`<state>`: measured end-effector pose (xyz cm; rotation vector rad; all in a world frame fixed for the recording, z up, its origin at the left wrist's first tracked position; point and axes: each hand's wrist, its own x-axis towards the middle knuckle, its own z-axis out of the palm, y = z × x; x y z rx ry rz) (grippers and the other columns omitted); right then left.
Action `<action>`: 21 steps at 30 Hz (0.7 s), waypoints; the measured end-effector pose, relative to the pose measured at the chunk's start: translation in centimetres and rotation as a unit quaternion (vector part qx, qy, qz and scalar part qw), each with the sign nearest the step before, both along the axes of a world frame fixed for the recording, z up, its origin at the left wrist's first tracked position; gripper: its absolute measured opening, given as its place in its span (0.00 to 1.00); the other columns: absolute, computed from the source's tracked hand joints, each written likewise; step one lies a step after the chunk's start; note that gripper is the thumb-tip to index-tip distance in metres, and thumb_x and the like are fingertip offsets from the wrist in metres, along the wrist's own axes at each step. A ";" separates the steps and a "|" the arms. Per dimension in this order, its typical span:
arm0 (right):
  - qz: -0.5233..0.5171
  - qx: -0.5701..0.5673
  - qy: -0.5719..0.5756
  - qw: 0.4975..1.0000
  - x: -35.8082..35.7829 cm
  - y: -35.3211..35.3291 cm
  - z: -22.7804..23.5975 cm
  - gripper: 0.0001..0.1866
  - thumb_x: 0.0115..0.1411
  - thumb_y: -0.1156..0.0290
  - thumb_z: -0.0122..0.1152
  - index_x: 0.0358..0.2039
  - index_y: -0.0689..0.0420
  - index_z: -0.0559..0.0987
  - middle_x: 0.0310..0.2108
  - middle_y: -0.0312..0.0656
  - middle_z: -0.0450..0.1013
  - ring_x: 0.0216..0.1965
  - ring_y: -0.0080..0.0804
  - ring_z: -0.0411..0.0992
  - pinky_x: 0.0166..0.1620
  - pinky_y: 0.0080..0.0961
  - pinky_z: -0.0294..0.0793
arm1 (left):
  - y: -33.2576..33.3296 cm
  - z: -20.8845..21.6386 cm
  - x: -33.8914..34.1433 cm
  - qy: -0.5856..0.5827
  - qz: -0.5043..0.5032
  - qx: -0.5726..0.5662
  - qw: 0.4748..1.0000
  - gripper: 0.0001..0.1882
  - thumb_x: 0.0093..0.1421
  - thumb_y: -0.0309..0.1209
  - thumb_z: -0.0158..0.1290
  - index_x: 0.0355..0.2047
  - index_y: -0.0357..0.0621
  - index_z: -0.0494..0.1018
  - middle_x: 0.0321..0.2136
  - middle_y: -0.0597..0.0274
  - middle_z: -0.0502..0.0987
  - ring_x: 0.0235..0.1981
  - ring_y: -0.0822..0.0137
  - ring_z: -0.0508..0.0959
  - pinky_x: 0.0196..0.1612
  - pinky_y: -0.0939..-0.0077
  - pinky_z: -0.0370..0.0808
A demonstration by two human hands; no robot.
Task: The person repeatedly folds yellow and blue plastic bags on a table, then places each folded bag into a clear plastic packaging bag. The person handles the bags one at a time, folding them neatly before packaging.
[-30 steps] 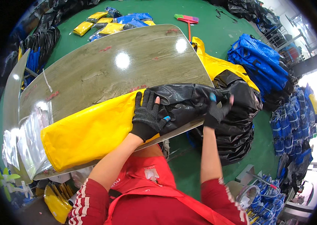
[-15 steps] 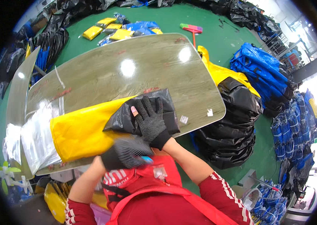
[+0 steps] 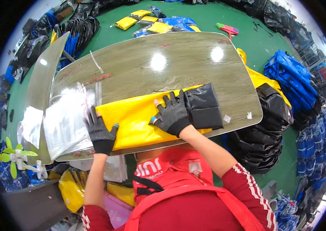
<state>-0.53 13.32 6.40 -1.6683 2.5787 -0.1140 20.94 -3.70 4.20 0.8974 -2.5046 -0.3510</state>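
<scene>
A long folded sheet of yellow plastic-like fabric [image 3: 136, 129] lies along the near side of the wood-patterned table [image 3: 132, 65]. Its right end is a black folded section [image 3: 203, 107]. My left hand [image 3: 102, 133], in a dark dotted glove, rests on the yellow fabric's left end with its fingers apart. Flat on the yellow part, beside the black section, my right hand [image 3: 172, 114] spreads its gloved fingers. Some fingertips stick out of the gloves bare, and a blue patch shows at each thumb. Clear plastic bags [image 3: 68, 123] lie just left of my left hand.
A small green-and-white fan [image 3: 18, 157] stands at the lower left. Right of the table are piled black sheets [image 3: 261, 142] and a blue bundle [image 3: 292, 79]. Packed yellow pieces [image 3: 159, 27] and a broom [image 3: 227, 29] lie on the green floor beyond.
My left hand has moved left from near the middle to the yellow fabric's left end. My right hand has shifted from the black section onto the yellow. The black section now lies flatter. The view has shifted.
</scene>
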 end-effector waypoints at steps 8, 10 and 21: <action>0.019 -0.134 -0.002 0.991 1.7 -1.1 -2.5 0.29 0.52 0.55 0.57 0.55 0.48 0.73 0.57 0.63 0.62 0.63 0.63 0.53 0.61 0.74 0.36 | -1.1 0.4 6.7 0.302 0.075 0.764 0.565 0.24 0.58 0.32 0.56 0.53 0.34 0.67 0.45 0.53 0.76 0.44 0.58 0.78 0.49 0.63 0.76; 0.099 -0.237 -0.006 0.966 1.4 0.4 -2.5 0.26 0.51 0.58 0.59 0.52 0.49 0.75 0.56 0.58 0.65 0.62 0.61 0.56 0.61 0.73 0.41 | -0.2 2.7 6.5 0.322 0.017 0.710 0.626 0.21 0.57 0.29 0.55 0.50 0.33 0.70 0.44 0.53 0.77 0.44 0.57 0.78 0.48 0.62 0.77; 0.094 -0.349 -0.182 0.914 0.5 9.0 -6.0 0.30 0.54 0.56 0.58 0.58 0.51 0.69 0.57 0.49 0.68 0.60 0.50 0.62 0.65 0.45 0.53 | 13.9 8.6 -18.3 0.096 -0.337 0.003 0.937 0.30 0.57 0.42 0.57 0.55 0.35 0.68 0.46 0.41 0.72 0.44 0.48 0.73 0.50 0.60 0.69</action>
